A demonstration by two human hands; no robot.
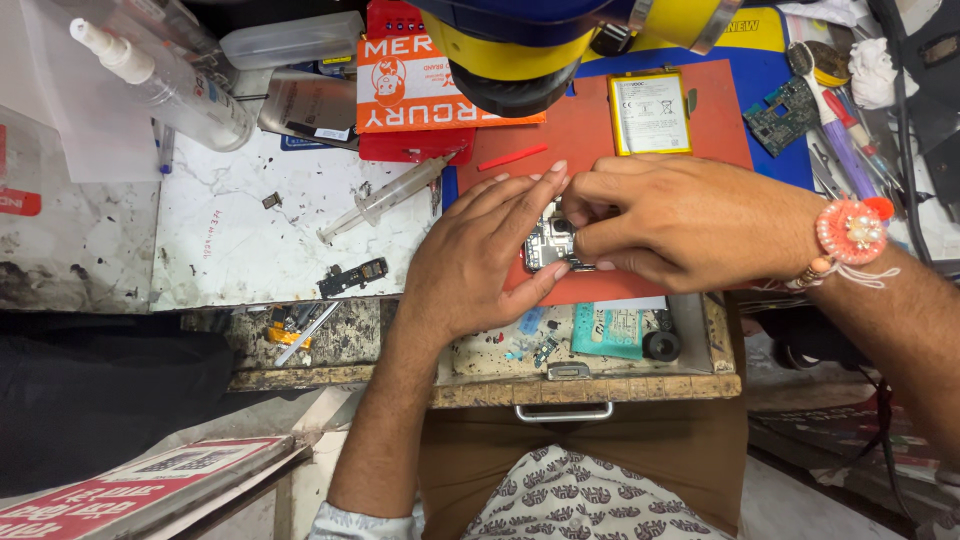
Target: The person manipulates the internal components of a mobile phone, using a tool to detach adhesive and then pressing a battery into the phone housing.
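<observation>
Both hands meet over a small phone circuit board [549,243] lying on the near edge of a red work mat [590,140]. Left hand [480,255]: fingers extended, grip narrow, pressing the board's left side. Right hand [680,222]: fingertips pinched on the board's right side, grip closed on it. Beyond the board on the mat: a yellow-edged battery [650,112] and a red stick [512,157]. Left of the mat, on the white surface [230,240]: a clear syringe [385,198].
</observation>
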